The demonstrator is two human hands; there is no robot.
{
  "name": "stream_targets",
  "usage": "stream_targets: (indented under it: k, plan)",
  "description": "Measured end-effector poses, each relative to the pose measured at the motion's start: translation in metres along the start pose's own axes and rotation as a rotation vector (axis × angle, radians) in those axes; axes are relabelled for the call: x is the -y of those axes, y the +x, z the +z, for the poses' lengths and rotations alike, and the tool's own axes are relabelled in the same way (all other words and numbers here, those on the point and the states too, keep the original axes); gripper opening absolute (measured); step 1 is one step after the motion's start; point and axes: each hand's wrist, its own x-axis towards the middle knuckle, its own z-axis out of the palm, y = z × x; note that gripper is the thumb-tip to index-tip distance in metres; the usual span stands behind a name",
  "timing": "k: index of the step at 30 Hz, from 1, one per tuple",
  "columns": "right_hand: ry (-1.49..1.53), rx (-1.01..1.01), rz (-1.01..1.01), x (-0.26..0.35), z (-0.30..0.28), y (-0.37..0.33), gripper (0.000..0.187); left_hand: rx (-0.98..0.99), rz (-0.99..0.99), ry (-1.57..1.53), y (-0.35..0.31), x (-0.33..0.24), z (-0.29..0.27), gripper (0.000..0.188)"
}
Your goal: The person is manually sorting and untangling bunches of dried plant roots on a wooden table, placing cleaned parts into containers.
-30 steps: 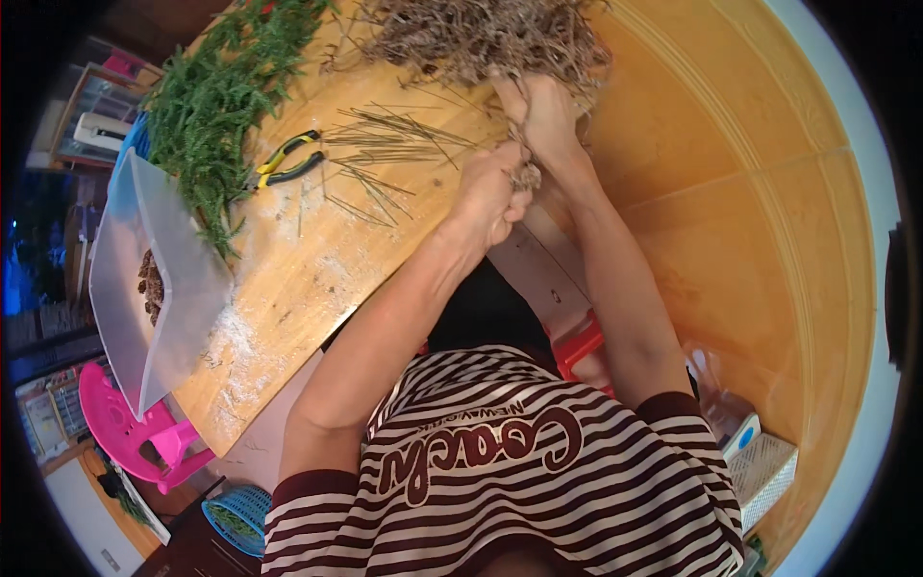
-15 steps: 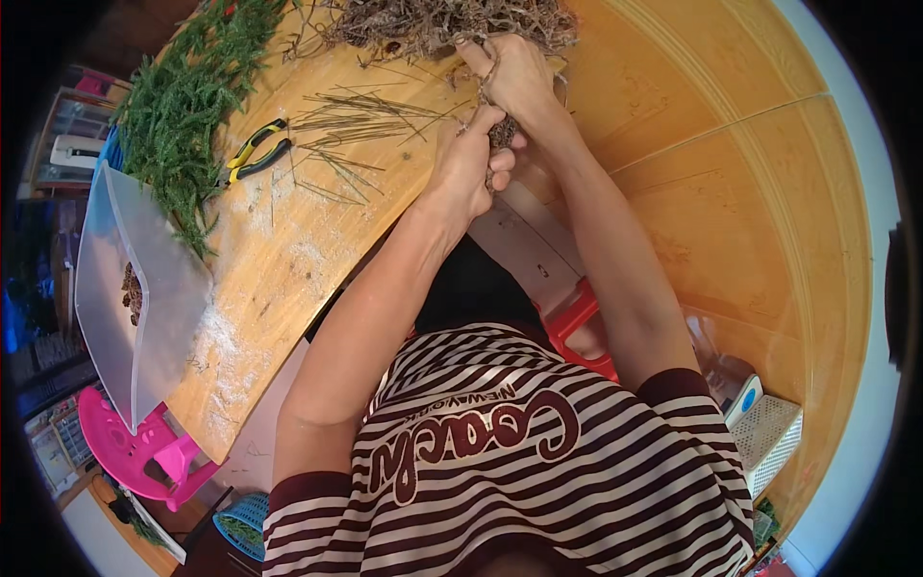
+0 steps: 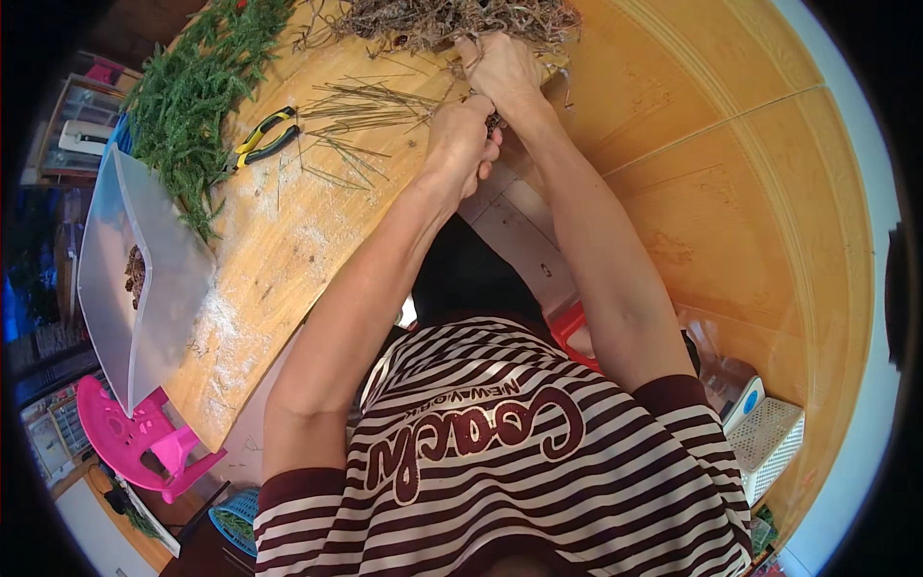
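Note:
My left hand [image 3: 463, 139] is closed around a small bundle of dried brown plant strands [image 3: 492, 123], mostly hidden by the fingers. Just beyond it and to the right, my right hand [image 3: 505, 72] is closed on strands from the same bundle; its fingertips are partly hidden. Both hands are close together over the table's edge. Past them lies a tangled heap of dried brown plant strands [image 3: 452, 24]. Several thin, straight stalks [image 3: 370, 104] are spread on the tabletop left of my hands.
Pliers with yellow-and-black handles [image 3: 266, 137] lie on the wooden table [image 3: 288, 231], beside green needled sprigs [image 3: 197, 106]. A translucent bin [image 3: 173, 279] holding brown pieces stands at the left. Below it is a pink plastic chair [image 3: 135, 438]. Wooden panelling [image 3: 711, 240] rises at the right.
My left hand has moved slightly away from me, nearer the right hand, and less of the bundle shows. The right hand has shifted a little left. The whole view has shifted slightly.

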Motion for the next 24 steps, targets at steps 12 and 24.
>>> stream_targets:
  k: [12, 24]
  plan:
    - [-0.049, -0.06, 0.027, -0.003, -0.006, 0.007, 0.039, 0.291, -0.192, 0.561, -0.036, 0.023, 0.008, 0.017]
    - [0.908, 0.101, 0.061, -0.049, -0.021, 0.013, 0.042, -0.289, 0.617, 0.418, -0.153, -0.099, -0.131, 0.024]
